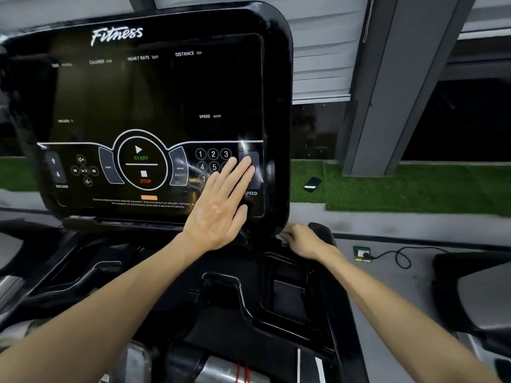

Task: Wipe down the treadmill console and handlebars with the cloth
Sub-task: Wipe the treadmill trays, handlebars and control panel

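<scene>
The treadmill console [143, 111] fills the upper left of the view, a glossy black panel tilted back, with a dark screen, the START and STOP dial at its lower middle and a number keypad [213, 160] to the right of that. Beyond its right edge lie grey slatted wall panels, a slanted grey pillar [387, 87], dark glass, and a strip of green turf on which a phone [312, 184] lies (well clear of the machine). Further right, a black cable runs across grey floor to a small socket [362, 253]. The left hand [221, 205] lies flat on the console's lower right part, fingers straight and close together, covering part of the keypad and reaching the SPEED pad; it holds nothing. The right hand [300, 239] sits just below the console's lower right corner, curled at the black handlebar [322, 234]; something pale shows at its fingers, but whether that is the cloth cannot be told. Below the console, a black tray [290, 297] with recessed pockets stands open between the forearms.
</scene>
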`<action>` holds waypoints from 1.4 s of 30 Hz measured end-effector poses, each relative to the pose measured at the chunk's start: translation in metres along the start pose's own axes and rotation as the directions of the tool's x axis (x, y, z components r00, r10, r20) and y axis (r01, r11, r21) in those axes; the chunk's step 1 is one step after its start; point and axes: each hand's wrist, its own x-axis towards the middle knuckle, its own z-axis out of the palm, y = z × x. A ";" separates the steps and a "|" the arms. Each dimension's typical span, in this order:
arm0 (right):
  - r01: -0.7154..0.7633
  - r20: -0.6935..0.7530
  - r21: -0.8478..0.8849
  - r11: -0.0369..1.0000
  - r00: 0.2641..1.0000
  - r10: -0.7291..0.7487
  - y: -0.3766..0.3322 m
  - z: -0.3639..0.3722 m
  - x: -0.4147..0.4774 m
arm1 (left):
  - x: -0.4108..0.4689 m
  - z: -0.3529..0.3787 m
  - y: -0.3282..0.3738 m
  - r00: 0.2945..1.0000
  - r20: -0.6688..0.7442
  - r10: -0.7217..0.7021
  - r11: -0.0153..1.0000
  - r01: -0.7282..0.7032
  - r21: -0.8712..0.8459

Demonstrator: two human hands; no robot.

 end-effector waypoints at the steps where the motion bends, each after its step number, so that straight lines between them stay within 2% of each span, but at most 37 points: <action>1: 0.017 -0.005 0.006 1.000 1.000 -0.017 0.003 0.000 -0.005 | 0.000 0.000 0.000 1.000 0.001 -0.003 1.000 0.003 -0.007; 3: 0.005 -0.011 0.002 1.000 1.000 -0.005 0.002 -0.003 -0.006 | 0.001 0.001 0.001 1.000 -0.007 -0.006 1.000 0.005 -0.016; 7: -0.132 0.027 -0.022 0.991 0.991 0.132 -0.013 -0.010 0.021 | -0.001 0.002 0.001 1.000 0.004 -0.006 0.999 0.006 -0.031; 12: -0.097 0.030 -0.080 0.992 0.995 0.100 -0.023 -0.001 0.028 | 0.000 0.001 0.000 1.000 0.009 0.009 1.000 -0.009 -0.029; 16: -0.030 0.008 0.053 0.998 1.000 0.029 -0.022 0.027 0.008 | -0.001 0.002 0.001 1.000 0.011 -0.004 0.999 0.004 -0.032; 20: -0.074 0.012 0.128 0.989 0.997 0.073 -0.028 0.022 0.019 | -0.001 0.002 0.001 1.000 -0.003 0.013 0.999 -0.013 -0.041; 23: -0.012 -0.074 0.214 0.977 0.997 0.029 -0.051 0.015 0.023 | -0.001 0.001 0.000 1.000 0.008 0.013 0.999 -0.012 -0.035; 26: 0.018 -0.146 0.218 0.976 0.989 0.014 -0.057 0.022 0.012 | -0.001 0.001 0.001 1.000 0.010 0.015 0.999 -0.015 -0.032; 28: -0.023 -0.107 0.221 0.975 0.993 0.048 -0.056 0.026 0.002 | -0.001 0.001 0.001 1.000 0.005 0.014 0.999 -0.014 -0.034; 30: -0.063 -0.121 0.104 0.993 0.990 0.075 -0.055 0.030 -0.012 | 0.000 0.000 0.001 1.000 0.004 0.013 1.000 -0.013 -0.027; 32: -0.013 -0.178 0.019 1.000 0.984 0.016 -0.056 0.040 -0.033 | -0.001 0.001 0.001 1.000 0.007 0.015 1.000 -0.015 -0.020; 36: 0.168 -0.176 0.054 0.984 0.972 -0.156 -0.043 0.053 -0.056 | -0.001 0.001 0.001 1.000 0.010 0.017 1.000 -0.018 0.007; 38: 0.147 -0.158 0.067 0.987 0.978 -0.135 -0.038 0.046 -0.043 | 0.000 0.001 0.001 1.000 0.003 0.021 1.000 -0.021 0.010; 42: -0.042 -0.174 0.063 0.997 0.983 0.052 -0.043 0.035 -0.018 | -0.001 -0.001 0.002 1.000 -0.003 0.019 1.000 -0.019 0.005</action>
